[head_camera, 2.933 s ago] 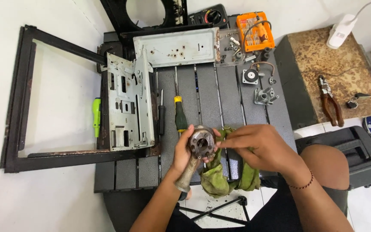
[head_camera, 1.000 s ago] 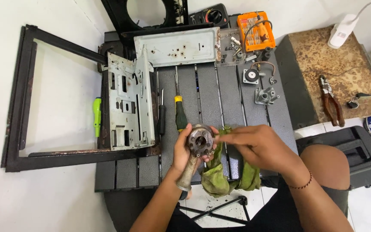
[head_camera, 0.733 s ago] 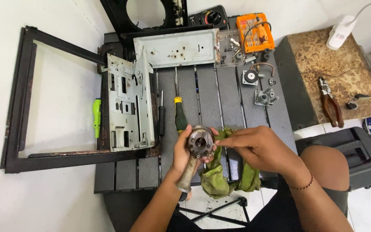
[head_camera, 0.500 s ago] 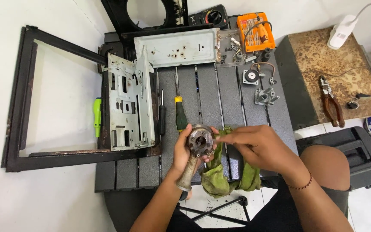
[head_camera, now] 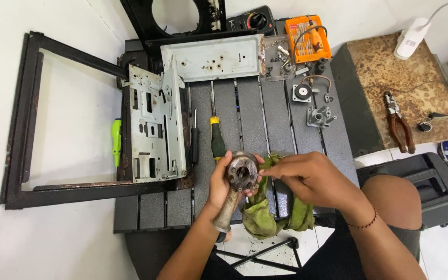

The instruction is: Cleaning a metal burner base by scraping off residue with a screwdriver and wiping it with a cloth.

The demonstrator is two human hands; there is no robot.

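Burner (head_camera: 240,173) sits in left hand (head_camera: 219,184) grip; right hand (head_camera: 312,179) touches its rim.

A rusty brown-grey round metal burner part (head_camera: 240,173) sits against a stained olive-green cloth rag (head_camera: 270,218). The slatted metal table (head_camera: 281,114) is dark grey. On it lie pale silver-grey perforated sheet-metal panels (head_camera: 154,122), a yellow-and-dark-green-handled screwdriver (head_camera: 217,142) and a bright orange plastic bit case (head_camera: 307,39). A lime-green tool handle (head_camera: 115,141) lies beside a black rectangular metal frame (head_camera: 24,114). Red-brown-handled pliers (head_camera: 399,128) rest on a mottled brown rust-patterned surface (head_camera: 379,67).
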